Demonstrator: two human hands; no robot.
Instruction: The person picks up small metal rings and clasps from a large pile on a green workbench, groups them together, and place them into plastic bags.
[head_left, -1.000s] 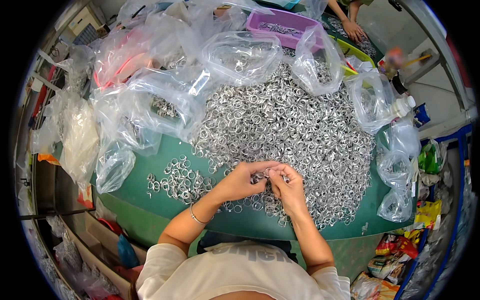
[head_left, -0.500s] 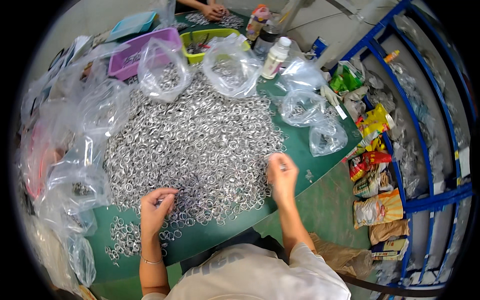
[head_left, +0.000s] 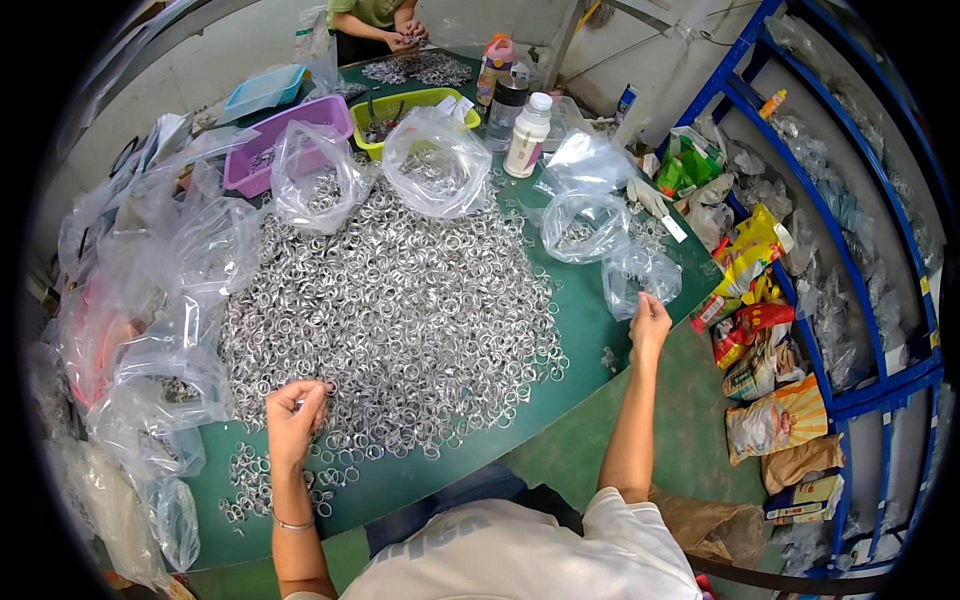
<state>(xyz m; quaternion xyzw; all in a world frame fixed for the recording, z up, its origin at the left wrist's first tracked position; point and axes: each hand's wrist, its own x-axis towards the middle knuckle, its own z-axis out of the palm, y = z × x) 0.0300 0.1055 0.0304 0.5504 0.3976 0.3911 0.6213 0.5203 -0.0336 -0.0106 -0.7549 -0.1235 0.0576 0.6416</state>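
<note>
A broad heap of small silvery metal rings (head_left: 400, 310) covers the middle of the green table (head_left: 215, 545). At the heap's near left edge is my left hand (head_left: 292, 418), its fingers curled together and thumb pressed in; a bit of shiny metal seems to show between them, too small to name. My right hand (head_left: 648, 325) is pinched closed at the near edge of a small clear plastic bag (head_left: 625, 290) on the right. What its fingertips hold, if anything, is hidden. Nearer me, beside my left forearm, lies a smaller group of rings (head_left: 248, 480).
Open clear bags (head_left: 437, 190) line the far and left sides. Behind them stand a purple basket (head_left: 240, 175), a lime-green basket (head_left: 372, 150) and a white bottle (head_left: 527, 137). Another person's hands (head_left: 405, 40) work at the far end. Blue shelving (head_left: 870, 402) with packages runs along the right.
My right hand has moved right, from the heap's edge to the small bag. My left hand stays near the heap's near left edge. The view has shifted, showing more of the other person.
</note>
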